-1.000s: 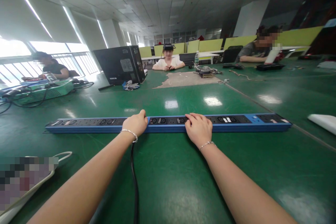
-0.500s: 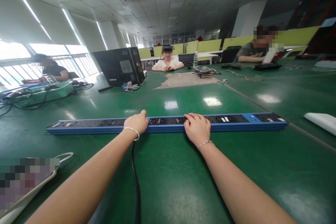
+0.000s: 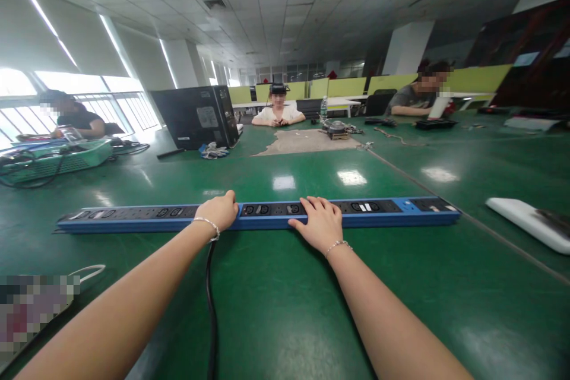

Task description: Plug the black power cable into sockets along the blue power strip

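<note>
A long blue-and-black power strip (image 3: 262, 219), with rows of sockets along its top, lies crosswise on the green table. My left hand (image 3: 218, 211) is closed at the strip, left of its middle, its thumb pointing up. A black power cord (image 3: 212, 303) runs from beneath that hand toward me; the end inside the fingers is hidden. On the strip right of its middle, my right hand (image 3: 321, 222) rests with fingers spread over the sockets and the thumb out along the front side.
At the lower left lies a white-edged object (image 3: 57, 309), its top blurred out. A white device (image 3: 525, 222) sits at the right. Farther back are a black computer case (image 3: 191, 119), gloves (image 3: 214, 151), a green basket (image 3: 84, 157) and a cardboard sheet (image 3: 298, 142). Several people sit around the table.
The view has shifted slightly, so the strip and hands appear farther left. My right hand's thumb and fingers have spread apart on the strip. My left hand remains closed.
</note>
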`<state>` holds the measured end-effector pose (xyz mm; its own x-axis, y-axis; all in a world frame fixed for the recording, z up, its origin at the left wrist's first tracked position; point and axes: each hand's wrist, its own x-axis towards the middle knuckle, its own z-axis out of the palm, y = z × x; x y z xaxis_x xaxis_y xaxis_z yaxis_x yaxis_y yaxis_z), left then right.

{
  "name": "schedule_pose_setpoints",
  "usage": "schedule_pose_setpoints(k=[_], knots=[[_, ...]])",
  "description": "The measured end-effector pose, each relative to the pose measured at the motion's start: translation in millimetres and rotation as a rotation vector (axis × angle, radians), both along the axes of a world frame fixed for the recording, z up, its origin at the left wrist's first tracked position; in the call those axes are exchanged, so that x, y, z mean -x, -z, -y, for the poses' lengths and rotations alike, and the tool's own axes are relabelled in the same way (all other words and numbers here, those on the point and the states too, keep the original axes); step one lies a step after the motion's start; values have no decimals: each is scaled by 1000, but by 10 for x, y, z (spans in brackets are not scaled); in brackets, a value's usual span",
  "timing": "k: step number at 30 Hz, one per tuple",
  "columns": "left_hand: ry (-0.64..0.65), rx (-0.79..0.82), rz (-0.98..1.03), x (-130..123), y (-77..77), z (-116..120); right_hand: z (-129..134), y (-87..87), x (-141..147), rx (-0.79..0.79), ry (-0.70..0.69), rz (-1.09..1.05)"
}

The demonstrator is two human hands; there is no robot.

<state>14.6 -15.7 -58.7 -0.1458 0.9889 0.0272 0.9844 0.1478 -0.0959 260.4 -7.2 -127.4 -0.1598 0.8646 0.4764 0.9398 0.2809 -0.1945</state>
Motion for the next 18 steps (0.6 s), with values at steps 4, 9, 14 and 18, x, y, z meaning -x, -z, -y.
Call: schedule_pose_setpoints(k=[4, 9, 14, 18], knots=[[-15, -26, -16, -28, 53, 24, -4, 6, 9, -6, -1, -11], [-104, -108, 3, -5, -274, 61, 1, -9, 11, 14, 3, -7], [-72, -296, 124, 27, -853, 12, 0, -5, 17, 13, 10, -9], [56, -152, 255, -242, -719, -47, -3, 4, 21, 8, 17, -10]])
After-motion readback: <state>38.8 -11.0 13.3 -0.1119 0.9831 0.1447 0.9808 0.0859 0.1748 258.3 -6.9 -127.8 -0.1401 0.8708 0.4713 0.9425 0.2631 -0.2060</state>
